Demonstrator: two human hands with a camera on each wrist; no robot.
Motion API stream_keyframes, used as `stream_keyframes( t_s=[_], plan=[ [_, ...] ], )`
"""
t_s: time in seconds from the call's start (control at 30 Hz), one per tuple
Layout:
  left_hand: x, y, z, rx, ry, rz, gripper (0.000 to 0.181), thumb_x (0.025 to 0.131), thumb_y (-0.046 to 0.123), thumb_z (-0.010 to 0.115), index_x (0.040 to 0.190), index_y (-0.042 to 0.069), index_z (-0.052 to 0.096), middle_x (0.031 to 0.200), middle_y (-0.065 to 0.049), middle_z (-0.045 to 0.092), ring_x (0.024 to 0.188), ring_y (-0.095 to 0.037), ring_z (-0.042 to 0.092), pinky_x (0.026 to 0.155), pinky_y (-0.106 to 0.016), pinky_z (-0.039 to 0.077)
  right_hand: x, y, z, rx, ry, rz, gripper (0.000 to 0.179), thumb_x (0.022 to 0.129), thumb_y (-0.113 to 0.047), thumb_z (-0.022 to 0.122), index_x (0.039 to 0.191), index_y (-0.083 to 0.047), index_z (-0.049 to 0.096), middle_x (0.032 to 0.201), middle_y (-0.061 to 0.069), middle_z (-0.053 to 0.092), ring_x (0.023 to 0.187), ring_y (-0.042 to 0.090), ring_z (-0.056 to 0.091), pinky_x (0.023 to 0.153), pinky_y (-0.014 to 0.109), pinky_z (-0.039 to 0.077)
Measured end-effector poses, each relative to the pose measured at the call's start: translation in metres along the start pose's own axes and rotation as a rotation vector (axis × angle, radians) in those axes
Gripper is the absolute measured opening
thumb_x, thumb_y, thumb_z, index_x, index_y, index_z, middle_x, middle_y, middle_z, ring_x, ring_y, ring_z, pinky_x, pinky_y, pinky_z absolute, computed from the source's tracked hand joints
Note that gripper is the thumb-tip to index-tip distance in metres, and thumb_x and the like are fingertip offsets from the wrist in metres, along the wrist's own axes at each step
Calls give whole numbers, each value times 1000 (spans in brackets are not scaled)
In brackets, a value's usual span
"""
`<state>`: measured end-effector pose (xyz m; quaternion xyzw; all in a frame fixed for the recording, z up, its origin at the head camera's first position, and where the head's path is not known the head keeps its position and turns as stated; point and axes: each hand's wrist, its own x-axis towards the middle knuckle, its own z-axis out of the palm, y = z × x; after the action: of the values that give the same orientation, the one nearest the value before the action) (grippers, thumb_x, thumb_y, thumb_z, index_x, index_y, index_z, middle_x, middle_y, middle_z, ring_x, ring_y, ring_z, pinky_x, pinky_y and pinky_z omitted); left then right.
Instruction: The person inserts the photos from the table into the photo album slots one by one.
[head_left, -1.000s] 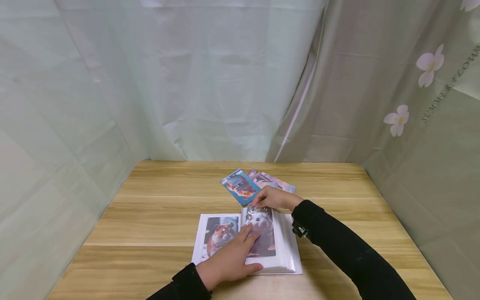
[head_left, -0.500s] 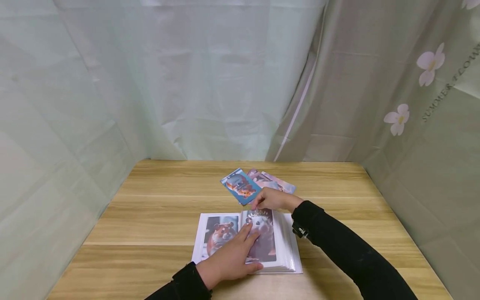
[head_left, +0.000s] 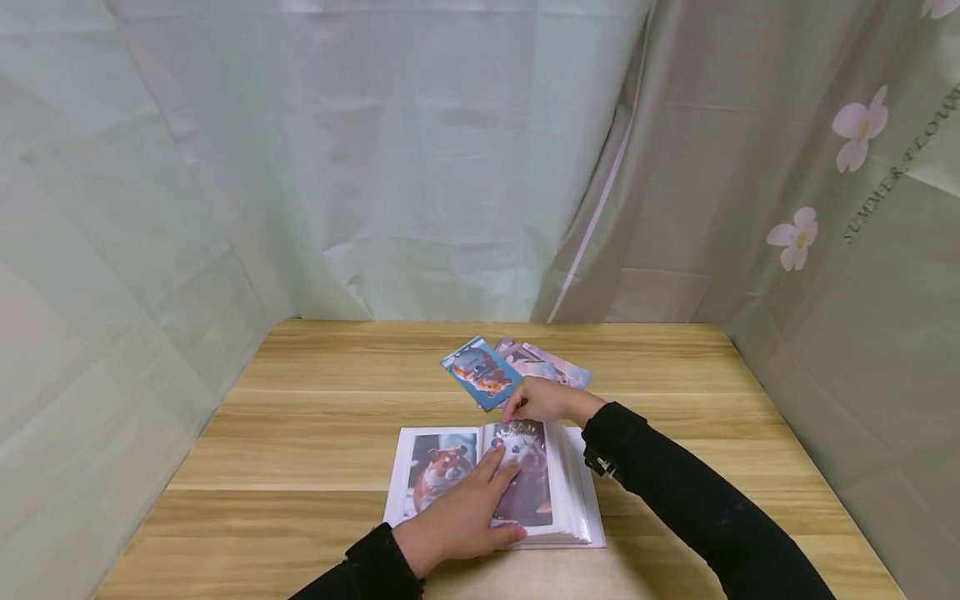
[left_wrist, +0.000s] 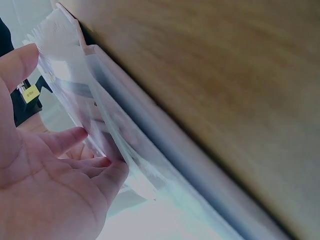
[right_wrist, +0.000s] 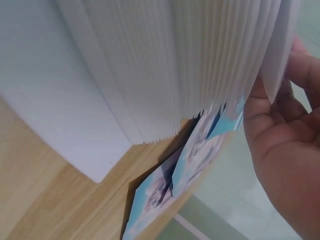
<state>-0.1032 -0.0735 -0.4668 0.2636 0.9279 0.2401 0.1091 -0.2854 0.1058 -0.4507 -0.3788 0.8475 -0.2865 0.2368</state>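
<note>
An open photo album (head_left: 598, 517) lies near the front of the table. Its left page carries a photo of a brown hamster (head_left: 442, 475). On the right page, a photo of a pale animal with a crown (head_left: 525, 492) lies in the clear pocket, its top close to the pocket's top edge. My left hand (head_left: 461, 517) rests on this page, fingers stretched over the photo. At the top edge, my right hand (head_left: 546, 398) pinches the photo between thumb and curled fingers; the right wrist view shows a page edge (right_wrist: 276, 65) there too. The fingertips partly hide the photo's top.
Several loose photo cards lie behind the album, a blue one (head_left: 480, 372) at the left and pinkish ones (head_left: 562, 367) beside it. Thick stacked pages (right_wrist: 150, 75) stand under the right page. Curtains (head_left: 450, 167) enclose the wooden table (head_left: 300, 417) at the back and sides.
The crowned-animal photo has slid down toward me in its pocket, mostly in the first half second. My right hand has lowered slightly with it; my left hand has stayed in place.
</note>
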Motion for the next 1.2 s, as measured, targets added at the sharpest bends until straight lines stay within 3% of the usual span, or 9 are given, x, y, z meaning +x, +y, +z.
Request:
stream_keyframes(
  t_s=[0.43, 0.8, 1.2],
  plan=[
    [0, 2, 0, 14, -4, -12, 86, 89, 56, 67, 154, 10, 37, 164, -19, 19, 150, -31, 23, 114, -45, 36, -4, 0, 1, -17, 15, -29, 18, 93, 0, 66, 93, -8, 82, 94, 0, 76, 84, 2, 61, 74, 19, 49],
    [2, 7, 2, 70, 32, 53, 89, 86, 54, 72, 154, 9, 36, 163, -19, 21, 150, -32, 22, 112, -43, 39, -8, 0, -1, -30, 43, -56, 19, 94, 1, 65, 95, -8, 81, 92, -1, 77, 80, 1, 62, 72, 19, 50],
    [4, 6, 4, 78, 22, 61, 88, 87, 52, 72, 153, 7, 37, 162, -19, 24, 148, -32, 28, 112, -41, 39, -4, -6, 2, -35, 25, -70, 18, 93, 1, 66, 91, -9, 81, 88, -5, 76, 83, 2, 64, 77, 21, 51]
  ],
)
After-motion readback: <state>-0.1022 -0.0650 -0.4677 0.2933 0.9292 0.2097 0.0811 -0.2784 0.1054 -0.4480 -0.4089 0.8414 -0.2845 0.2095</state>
